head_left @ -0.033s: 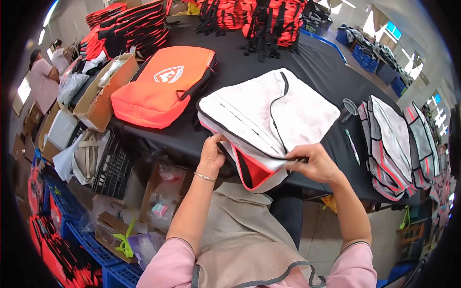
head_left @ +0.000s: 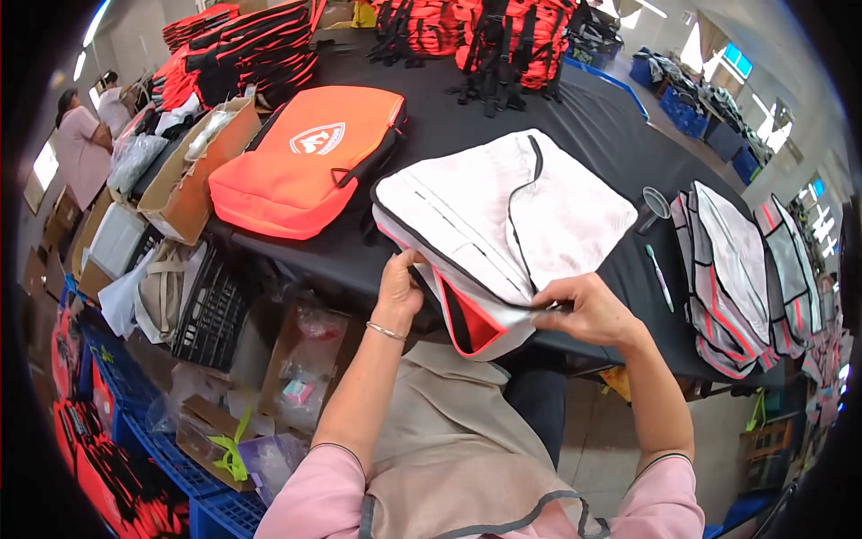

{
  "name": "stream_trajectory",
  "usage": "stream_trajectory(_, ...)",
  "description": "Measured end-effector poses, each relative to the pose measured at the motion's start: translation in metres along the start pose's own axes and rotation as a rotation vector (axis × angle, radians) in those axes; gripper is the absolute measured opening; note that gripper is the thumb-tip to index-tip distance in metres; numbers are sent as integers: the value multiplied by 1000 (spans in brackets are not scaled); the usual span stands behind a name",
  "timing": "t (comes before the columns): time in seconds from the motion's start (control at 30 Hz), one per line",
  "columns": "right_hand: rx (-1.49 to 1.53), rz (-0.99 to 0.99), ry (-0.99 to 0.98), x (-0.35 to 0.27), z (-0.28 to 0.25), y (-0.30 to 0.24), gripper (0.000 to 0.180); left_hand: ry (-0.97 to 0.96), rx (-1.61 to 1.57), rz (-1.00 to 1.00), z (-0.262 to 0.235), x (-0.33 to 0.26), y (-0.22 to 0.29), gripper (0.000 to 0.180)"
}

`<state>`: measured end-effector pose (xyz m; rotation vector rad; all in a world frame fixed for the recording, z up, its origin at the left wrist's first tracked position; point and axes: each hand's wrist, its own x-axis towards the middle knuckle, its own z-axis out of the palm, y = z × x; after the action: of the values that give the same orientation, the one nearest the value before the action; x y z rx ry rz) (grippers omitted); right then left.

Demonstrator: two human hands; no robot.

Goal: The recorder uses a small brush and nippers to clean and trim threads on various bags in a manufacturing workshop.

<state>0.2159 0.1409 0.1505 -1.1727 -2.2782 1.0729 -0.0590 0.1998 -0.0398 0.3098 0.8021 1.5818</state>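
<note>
A white bag [head_left: 467, 193] with black-bound seams, looking turned inside out, lies on the table edge in front of me. Its near end gapes, and red-orange fabric [head_left: 480, 328] shows inside. My left hand [head_left: 400, 283] is closed on the left edge of that opening, the fingertips partly hidden under the cloth. At the right corner of the opening my right hand [head_left: 584, 305] pinches the black-bound edge between thumb and fingers. Beyond my left hand rests an orange backpack [head_left: 301, 162] with a white shield emblem and a black side strap.
Right of the bag are a grey cup [head_left: 653, 208], a toothbrush-like stick [head_left: 660, 277] and stacked white-and-grey bag pieces [head_left: 725, 269]. Orange-and-black bags [head_left: 512, 45] are piled at the back. On the left stand a cardboard box [head_left: 193, 180] and a black crate [head_left: 213, 310]. Two people work far left.
My right hand has shifted very slightly, its fingers drawn closer together on the edge. The bag and my left hand look almost the same.
</note>
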Motion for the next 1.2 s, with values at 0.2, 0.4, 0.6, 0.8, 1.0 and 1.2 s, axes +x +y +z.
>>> stream_trajectory(0.2,-204,-88,231,61,-2,-55,53,-108,-106,98,61,-47,-5,31)
stream_trajectory(0.4,-767,-211,344,111,34,-56,27,-187,-43,76,71,-54,12,25)
stream_trajectory(0.6,-619,-308,403,105,1,-50,13,-66,489,211,65,-50,32,46)
stream_trajectory(0.8,-257,-106,651,69,-135,-35,11,145,1086,370,-28,-67,30,34)
stream_trajectory(1.0,-261,-217,586,66,-72,-32,10,347,1158,836,-18,-97,33,32)
stream_trajectory(1.2,-393,-464,443,27,43,-20,29,-288,-119,-253,20,-91,75,91)
